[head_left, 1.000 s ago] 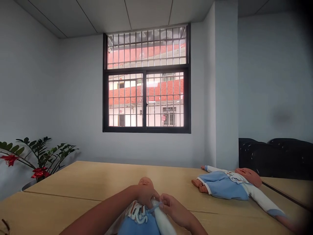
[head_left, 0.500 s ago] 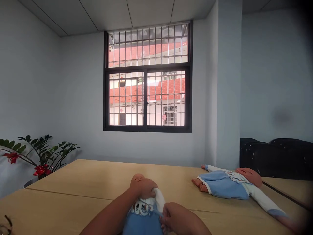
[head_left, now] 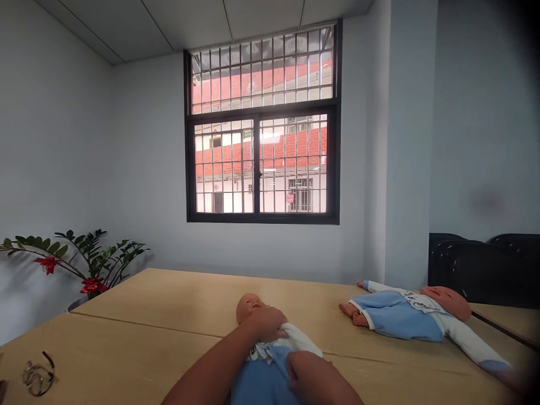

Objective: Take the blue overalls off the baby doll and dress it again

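Note:
A baby doll [head_left: 247, 306] in a white and blue outfit [head_left: 261, 385] lies face up before me, its head pointing away. My left hand [head_left: 266, 323] reaches across its chest and is closed around the white sleeve [head_left: 301, 338] near the shoulder. Lower on the right, my right hand [head_left: 310, 371] is curled against the same sleeve, over the doll's side. Its fingertips are mostly hidden, as is the cuff. My left forearm covers part of the cartoon print on the chest.
A second doll [head_left: 405, 320] in a matching outfit lies at the right of the wooden table [head_left: 189, 301]. Eyeglasses [head_left: 39, 377] rest at the left front. Beyond the table are a potted plant [head_left: 90, 259], a barred window [head_left: 261, 163] and black chairs [head_left: 489, 270].
The doll's sleeve has swung from hanging down along the body to stretching out rightward. My right hand has turned over with it; my left hand keeps its grip. The view has shifted slightly left.

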The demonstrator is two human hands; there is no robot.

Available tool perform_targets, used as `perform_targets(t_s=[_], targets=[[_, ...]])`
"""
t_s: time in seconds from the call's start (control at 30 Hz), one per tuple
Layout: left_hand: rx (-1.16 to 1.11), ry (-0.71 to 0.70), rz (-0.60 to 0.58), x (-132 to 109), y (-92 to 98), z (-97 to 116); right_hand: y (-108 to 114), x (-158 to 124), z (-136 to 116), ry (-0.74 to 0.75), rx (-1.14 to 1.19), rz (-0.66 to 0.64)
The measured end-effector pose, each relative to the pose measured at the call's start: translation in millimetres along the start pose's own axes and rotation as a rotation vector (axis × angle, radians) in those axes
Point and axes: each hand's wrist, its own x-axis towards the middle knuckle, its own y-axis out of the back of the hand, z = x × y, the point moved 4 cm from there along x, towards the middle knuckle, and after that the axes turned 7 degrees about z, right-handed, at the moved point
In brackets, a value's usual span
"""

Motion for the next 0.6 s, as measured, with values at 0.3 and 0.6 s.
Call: perform_targets(t_s=[0.3,0.6], targets=[[-0.153,0.108,0.282,-75,31.2,-36,16,7,-6,-0.047,-0.087,-0.139],[-0.513,0.401,0.285,-155,-5.7,-95,-18,30,2,0.056,-0.068,-0.021]])
